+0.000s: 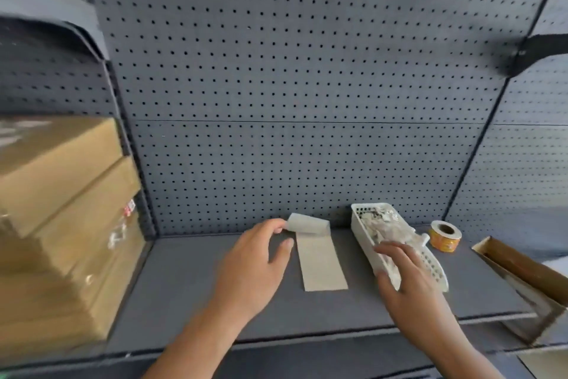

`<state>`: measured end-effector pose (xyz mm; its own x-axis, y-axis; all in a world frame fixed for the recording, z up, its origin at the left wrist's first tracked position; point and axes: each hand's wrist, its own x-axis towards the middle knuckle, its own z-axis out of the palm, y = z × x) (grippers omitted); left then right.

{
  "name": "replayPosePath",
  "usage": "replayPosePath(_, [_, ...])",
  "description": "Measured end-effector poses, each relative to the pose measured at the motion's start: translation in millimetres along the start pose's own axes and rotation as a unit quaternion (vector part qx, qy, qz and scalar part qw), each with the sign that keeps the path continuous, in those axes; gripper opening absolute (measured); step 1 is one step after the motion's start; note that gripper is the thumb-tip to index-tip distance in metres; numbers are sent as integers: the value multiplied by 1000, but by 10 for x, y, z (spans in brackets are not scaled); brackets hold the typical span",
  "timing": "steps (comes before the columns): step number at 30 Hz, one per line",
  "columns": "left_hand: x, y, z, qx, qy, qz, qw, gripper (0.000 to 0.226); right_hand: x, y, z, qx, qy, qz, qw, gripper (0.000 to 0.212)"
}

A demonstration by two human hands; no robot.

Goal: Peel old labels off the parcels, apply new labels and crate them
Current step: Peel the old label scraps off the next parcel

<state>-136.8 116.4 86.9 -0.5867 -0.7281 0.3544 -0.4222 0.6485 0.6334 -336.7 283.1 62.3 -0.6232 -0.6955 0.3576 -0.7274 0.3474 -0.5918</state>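
Observation:
A roll of white labels [308, 222] lies at the back of the grey shelf [190, 280], with a strip of backing paper [321, 262] unrolled toward me. My left hand [255, 265] touches the left end of the roll with its fingertips, fingers relaxed. My right hand [405, 274] rests with spread fingers on the near side of a white perforated basket [359, 225] filled with crumpled peeled labels. Stacked cardboard parcels [61, 194] stand at the left.
A small orange sticker roll [444, 236] sits right of the basket. An open cardboard box [522, 274] juts over the shelf's right front corner. A grey pegboard wall [292, 86] backs the shelf.

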Motion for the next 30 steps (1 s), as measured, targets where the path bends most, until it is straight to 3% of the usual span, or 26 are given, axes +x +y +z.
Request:
replayPosePath(8, [-195,-564,-1166,-10,99,-13,995,35,250,-1196,747,61,-51,-88,993,30])
replayPosePath(17, [-568,-615,-2159,18,240,15,971,31,549,-2394,1286,142,-125,-183,965,32])
replayPosePath(26, [-889,-1143,-2960,21,437,-73,896,30,675,-3296,1674,277,-202,-229,911,40])
replayPosePath(30, [-920,-1539,-3284,-47,484,-146,862,29,683,-3585,1821,323,-233,-209,893,42])
